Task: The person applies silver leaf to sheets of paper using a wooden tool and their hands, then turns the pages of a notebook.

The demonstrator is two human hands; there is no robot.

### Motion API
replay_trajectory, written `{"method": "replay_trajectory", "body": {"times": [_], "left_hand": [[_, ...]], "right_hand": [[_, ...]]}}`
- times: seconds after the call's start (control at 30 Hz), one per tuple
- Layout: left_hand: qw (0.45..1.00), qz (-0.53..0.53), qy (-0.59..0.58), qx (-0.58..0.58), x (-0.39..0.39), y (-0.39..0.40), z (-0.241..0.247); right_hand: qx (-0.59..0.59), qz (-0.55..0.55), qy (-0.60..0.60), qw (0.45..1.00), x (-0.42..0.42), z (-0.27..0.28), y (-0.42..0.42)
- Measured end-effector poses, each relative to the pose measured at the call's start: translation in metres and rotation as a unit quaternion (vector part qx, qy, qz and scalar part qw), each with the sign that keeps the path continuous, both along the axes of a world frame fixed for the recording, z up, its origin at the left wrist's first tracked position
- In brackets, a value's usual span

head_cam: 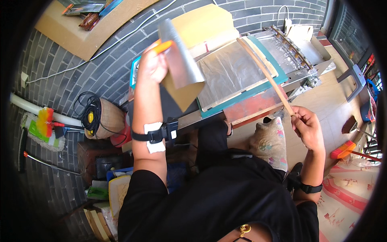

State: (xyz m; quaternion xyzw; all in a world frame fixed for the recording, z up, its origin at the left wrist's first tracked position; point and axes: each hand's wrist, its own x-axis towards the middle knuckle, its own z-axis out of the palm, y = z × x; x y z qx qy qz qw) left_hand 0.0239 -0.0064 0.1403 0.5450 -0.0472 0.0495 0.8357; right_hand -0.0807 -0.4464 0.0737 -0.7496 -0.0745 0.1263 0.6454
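Note:
My left hand (154, 65), with orange covers that look like finger cots on its thumb and a fingertip, pinches a curled sheet of silver foil (181, 57) with a brown paper-like underside (184, 96). The sheet hangs raised over the left side of the work surface. In my right hand (307, 124) is the near end of a long, flat wooden stick (269, 77). Its far end reaches the top right of a stack of thin, wrinkled silvery sheets (229, 72). That stack lies on a green mat (279, 74) before me.
Behind the stack stands yellowish board or paper (205, 25) against the grey brick wall (115, 57). A metal tray with a toothed bar (291, 47) is at the right. To the left are a basket (110, 118) and coiled black cable (90, 110). A cloth-covered cushion (270, 143) sits near my knee.

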Motion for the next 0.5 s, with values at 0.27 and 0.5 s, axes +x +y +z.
{"method": "replay_trajectory", "body": {"times": [0.27, 0.5], "left_hand": [[0.992, 0.039, -0.092, -0.081, 0.04, -0.081, 0.038], [0.991, 0.066, 0.065, -0.096, 0.031, -0.035, -0.065]], "right_hand": [[-0.015, -0.091, -0.062, 0.994, -0.012, 0.011, -0.01], [-0.013, -0.148, -0.041, 0.988, -0.034, 0.007, -0.036]]}}
